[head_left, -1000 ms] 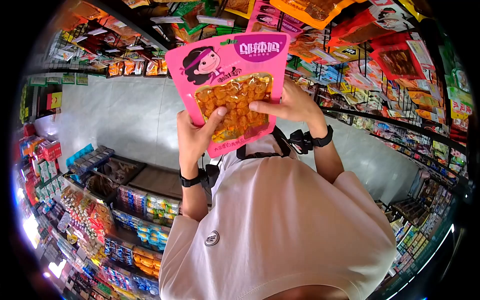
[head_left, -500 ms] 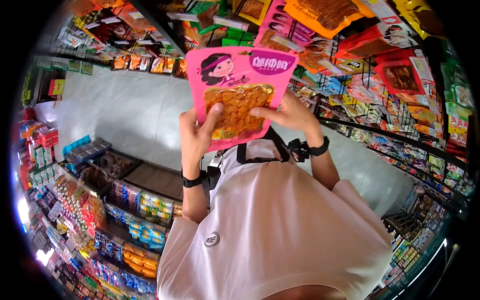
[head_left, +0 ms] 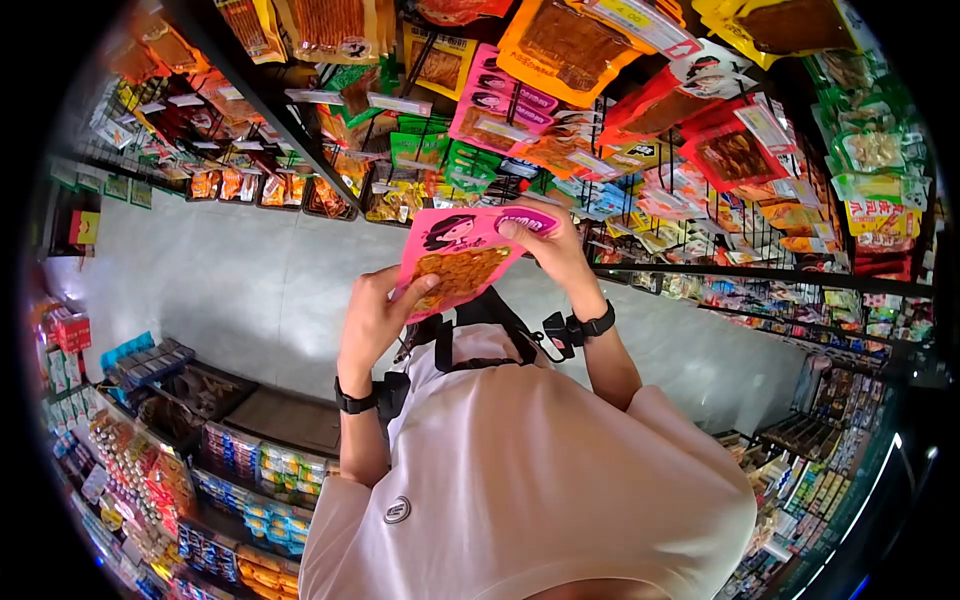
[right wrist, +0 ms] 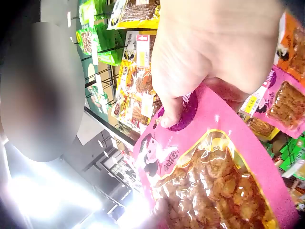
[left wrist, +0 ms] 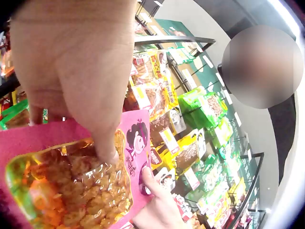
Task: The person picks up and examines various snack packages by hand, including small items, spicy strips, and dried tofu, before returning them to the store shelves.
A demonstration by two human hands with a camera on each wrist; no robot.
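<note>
A pink snack packet with a clear window onto brown pieces is held in front of the chest, tilted in the head view. My left hand grips its left edge, thumb pressed on the window and fingers behind. At the top right corner my right hand pinches the packet, the thumb lying over the purple logo. In the right wrist view, a cartoon face and brown chunks show on the packet. The fingers behind the packet are mostly hidden.
Hanging racks of snack packets stand ahead and to the right, with more pink packets like the held one. A dark rack rail runs past the right hand. Shelves of goods stand at lower left, beside grey floor.
The packet has come lower in view and tilted from facing me to a flatter angle. My right hand has shifted from the window's side up to the top corner; the left keeps its grip.
</note>
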